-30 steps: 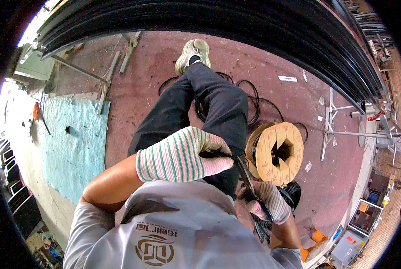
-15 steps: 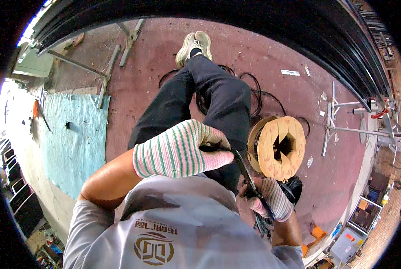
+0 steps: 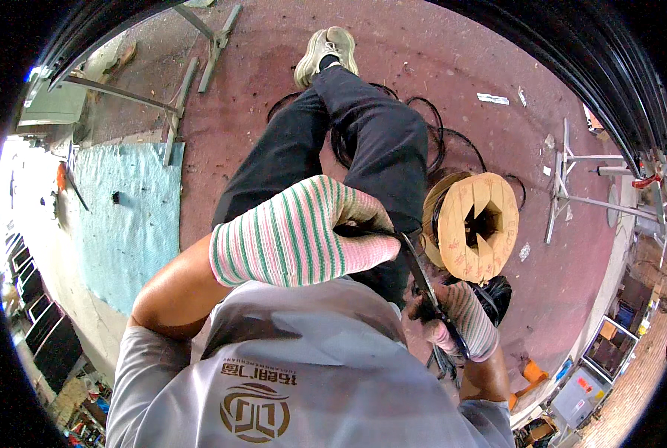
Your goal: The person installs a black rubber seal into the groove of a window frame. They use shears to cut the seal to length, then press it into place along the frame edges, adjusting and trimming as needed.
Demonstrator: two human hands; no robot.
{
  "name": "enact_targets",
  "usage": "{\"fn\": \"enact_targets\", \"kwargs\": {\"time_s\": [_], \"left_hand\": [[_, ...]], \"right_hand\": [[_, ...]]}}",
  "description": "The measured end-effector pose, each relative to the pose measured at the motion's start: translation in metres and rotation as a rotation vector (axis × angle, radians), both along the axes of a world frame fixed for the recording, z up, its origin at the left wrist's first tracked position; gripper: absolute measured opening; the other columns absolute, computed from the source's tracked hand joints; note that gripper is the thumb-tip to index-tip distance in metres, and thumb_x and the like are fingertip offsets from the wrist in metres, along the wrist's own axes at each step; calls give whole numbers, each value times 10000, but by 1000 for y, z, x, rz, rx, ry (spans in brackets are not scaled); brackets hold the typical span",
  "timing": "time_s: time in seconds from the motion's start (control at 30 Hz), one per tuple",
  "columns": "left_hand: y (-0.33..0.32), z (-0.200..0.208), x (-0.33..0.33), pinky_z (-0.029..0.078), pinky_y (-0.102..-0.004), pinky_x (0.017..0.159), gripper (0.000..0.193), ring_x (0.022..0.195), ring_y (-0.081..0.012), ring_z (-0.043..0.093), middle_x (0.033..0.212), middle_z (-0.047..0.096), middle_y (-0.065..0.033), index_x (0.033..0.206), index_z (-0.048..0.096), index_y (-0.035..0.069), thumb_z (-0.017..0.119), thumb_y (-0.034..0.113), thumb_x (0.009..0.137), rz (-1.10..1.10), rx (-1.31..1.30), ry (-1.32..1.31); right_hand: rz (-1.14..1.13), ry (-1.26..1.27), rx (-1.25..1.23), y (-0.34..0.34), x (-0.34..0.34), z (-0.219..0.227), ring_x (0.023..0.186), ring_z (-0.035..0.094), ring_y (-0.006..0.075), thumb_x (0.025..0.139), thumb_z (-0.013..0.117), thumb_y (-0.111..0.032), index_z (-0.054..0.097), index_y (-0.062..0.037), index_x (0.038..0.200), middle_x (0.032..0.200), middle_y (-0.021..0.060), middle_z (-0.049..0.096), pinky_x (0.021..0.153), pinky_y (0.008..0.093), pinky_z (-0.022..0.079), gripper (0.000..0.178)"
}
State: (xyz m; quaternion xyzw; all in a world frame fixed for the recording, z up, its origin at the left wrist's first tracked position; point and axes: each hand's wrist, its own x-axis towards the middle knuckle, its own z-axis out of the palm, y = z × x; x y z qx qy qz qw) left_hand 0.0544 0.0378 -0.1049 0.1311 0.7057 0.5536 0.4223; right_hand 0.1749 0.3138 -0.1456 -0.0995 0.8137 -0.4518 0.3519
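Both hands are in striped knit gloves here. The left hand is up in front of the chest, forearm bent in from the lower left, fingers curled tight around the black cable. That cable runs down and to the right into the right hand, which sits lower by the hip, also clenched on it. Just beyond the right hand a wooden cable spool lies on the red floor, with loose black loops spread behind the legs.
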Motion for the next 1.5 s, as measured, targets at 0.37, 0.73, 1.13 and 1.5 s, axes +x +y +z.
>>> {"fn": "enact_targets", "kwargs": {"time_s": [0.37, 0.73, 1.13, 1.5], "left_hand": [[2, 3, -5, 480, -266, 638, 220, 710, -82, 610, 742, 681, -46, 961, 730, -10, 721, 197, 887, 4, -25, -19], [1, 2, -4, 494, -270, 656, 245, 719, -89, 623, 756, 694, -60, 981, 730, -11, 722, 218, 894, -11, -23, -11], [3, 5, -4, 498, -278, 663, 234, 725, -89, 625, 761, 698, -67, 988, 727, -13, 719, 200, 890, -29, -30, 22], [2, 5, -3, 496, -267, 672, 222, 741, -81, 626, 770, 699, -60, 974, 724, -15, 720, 191, 891, -42, -27, 14]], "right_hand": [[-143, -142, -148, 1, 4, -8, 600, 585, 99, 814, 743, -527, 674, -31, 854, 679, 31, 640, 567, 252, 470, 503], [-102, -84, -173, -4, 0, -5, 515, 528, 142, 819, 572, -762, 669, -57, 862, 564, -3, 539, 533, 292, 418, 713], [-114, -75, -193, -3, 2, -4, 504, 523, 137, 805, 567, -789, 667, -53, 878, 552, -5, 527, 527, 290, 421, 746], [-109, -52, -176, -4, 3, -4, 499, 534, 150, 827, 569, -754, 665, -57, 851, 564, 1, 551, 528, 290, 434, 703]]}}
